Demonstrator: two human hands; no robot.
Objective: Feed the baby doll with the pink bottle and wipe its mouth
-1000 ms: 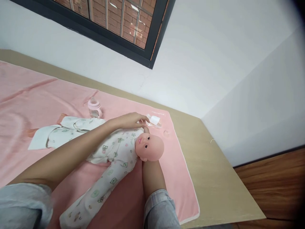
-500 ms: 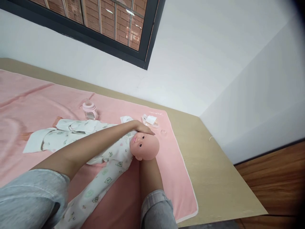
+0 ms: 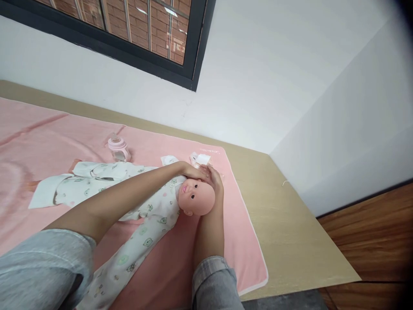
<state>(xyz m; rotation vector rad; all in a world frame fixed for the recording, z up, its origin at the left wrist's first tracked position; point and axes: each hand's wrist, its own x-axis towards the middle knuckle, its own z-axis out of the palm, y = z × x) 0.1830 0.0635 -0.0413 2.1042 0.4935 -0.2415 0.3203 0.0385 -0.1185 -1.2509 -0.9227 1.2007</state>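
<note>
With the doll [image 3: 169, 198] face-up on the pink blanket [image 3: 245, 258], you support its head [image 3: 203, 200] best evenly, left hand [image 3: 192, 172] fingers flat together, right hand [image 3: 217, 177] fingers loosely curled, no squeezing.

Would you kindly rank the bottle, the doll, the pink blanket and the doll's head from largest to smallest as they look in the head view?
1. Pink blanket
2. Doll
3. Doll's head
4. Bottle

bald doll [image 3: 197, 198] lies face up on pink blanket [image 3: 243, 241].
</note>
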